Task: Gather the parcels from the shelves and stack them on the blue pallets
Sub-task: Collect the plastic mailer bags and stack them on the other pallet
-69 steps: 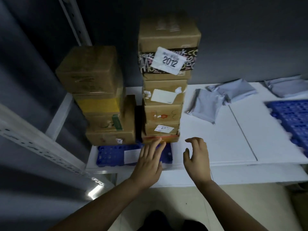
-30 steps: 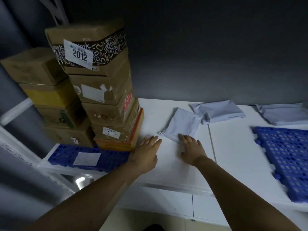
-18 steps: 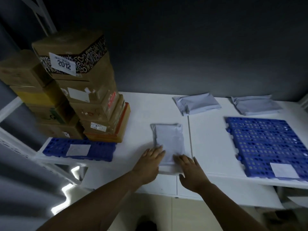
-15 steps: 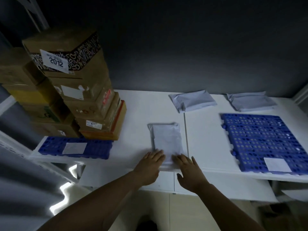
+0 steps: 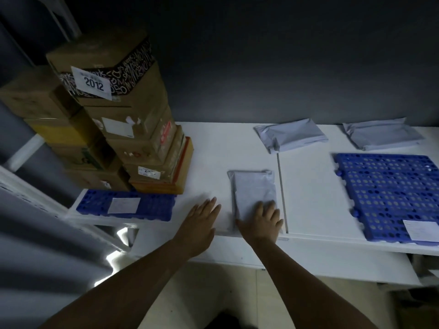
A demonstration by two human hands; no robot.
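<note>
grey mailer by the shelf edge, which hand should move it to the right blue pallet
Right. The right hand rests on the grey mailer, and the blue pallet lies on that side. The left hand lies flat on the shelf beside the mailer, not touching it.
</note>
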